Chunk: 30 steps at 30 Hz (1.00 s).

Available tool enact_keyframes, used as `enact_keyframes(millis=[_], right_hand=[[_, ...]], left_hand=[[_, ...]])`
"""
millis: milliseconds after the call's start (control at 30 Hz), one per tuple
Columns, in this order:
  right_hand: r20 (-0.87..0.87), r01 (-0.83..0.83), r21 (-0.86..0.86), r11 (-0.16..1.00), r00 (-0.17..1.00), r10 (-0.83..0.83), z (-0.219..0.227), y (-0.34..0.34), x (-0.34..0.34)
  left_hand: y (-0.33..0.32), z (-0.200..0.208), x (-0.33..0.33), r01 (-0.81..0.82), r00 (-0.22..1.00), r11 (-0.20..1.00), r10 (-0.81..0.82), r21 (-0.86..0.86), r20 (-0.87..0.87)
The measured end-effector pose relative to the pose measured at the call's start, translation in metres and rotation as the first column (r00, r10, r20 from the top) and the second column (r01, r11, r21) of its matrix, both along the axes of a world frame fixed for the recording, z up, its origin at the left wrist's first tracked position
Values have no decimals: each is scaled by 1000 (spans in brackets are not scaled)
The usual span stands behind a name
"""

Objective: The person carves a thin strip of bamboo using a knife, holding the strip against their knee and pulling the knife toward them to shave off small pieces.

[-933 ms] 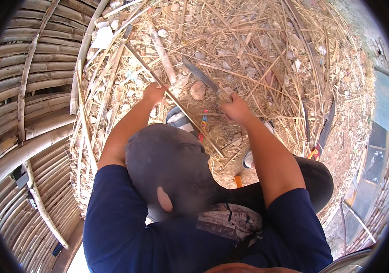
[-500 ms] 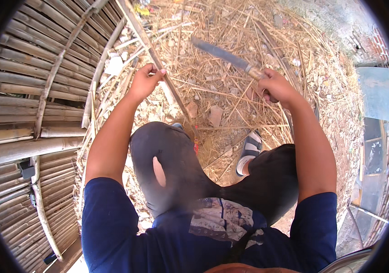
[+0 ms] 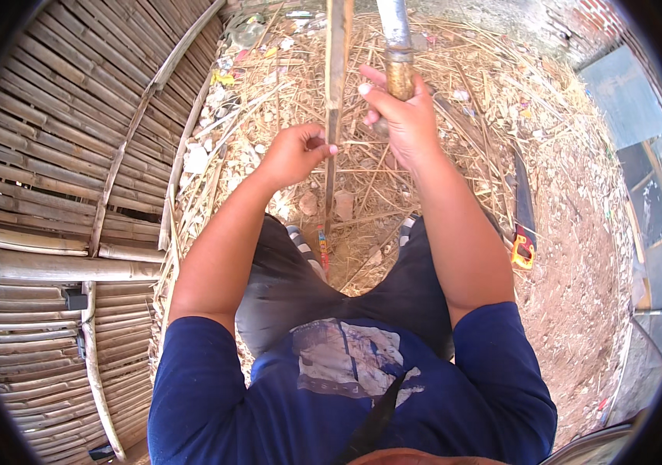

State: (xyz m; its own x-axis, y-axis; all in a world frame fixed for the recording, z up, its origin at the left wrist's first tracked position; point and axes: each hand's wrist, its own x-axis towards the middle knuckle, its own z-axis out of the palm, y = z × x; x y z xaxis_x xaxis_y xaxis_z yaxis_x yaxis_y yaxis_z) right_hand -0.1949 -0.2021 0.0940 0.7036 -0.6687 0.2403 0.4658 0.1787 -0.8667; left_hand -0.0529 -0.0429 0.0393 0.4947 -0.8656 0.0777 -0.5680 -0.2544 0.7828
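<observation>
A long, narrow wooden strip [image 3: 335, 74] stands nearly upright in front of me, its lower end down between my feet. The thumb and fingers of my left hand [image 3: 292, 157] pinch it at its left edge, below the middle. To the right of the strip, my right hand [image 3: 410, 124] is closed around the brown handle of a machete [image 3: 395, 31]. The grey blade points away from me and runs out of the picture at the top. Some fingers of the right hand look loosely curled, with the thumb along the handle.
Dry straw and split sticks [image 3: 455, 147] litter the ground. A handsaw [image 3: 524, 249] with a yellow and red handle lies at the right. A bamboo slat wall [image 3: 60, 170] stands on the left. Grey panels [image 3: 624, 97] lean against a wall at the far right.
My right hand has raised the machete, turning its blade from pointing left to pointing away, next to the strip. The strip has swung from a slant to nearly upright. The saw has come into view.
</observation>
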Motion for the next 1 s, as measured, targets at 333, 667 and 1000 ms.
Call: enact_keyframes(millis=[333,667,1000], right_hand=[[-13,181,-149,972,983,-185,-23,-35,-37],[22,306,-147,941,952,-306,-48,-59,-59],[16,220,81,972,975,-222,-58,-80,-84]], left_hand=[[6,-7,-92,5,922,1000,8,-30,387],[202,12,-211,250,882,909,-356,332,310],[250,9,-234,237,912,902,-335,361,238]])
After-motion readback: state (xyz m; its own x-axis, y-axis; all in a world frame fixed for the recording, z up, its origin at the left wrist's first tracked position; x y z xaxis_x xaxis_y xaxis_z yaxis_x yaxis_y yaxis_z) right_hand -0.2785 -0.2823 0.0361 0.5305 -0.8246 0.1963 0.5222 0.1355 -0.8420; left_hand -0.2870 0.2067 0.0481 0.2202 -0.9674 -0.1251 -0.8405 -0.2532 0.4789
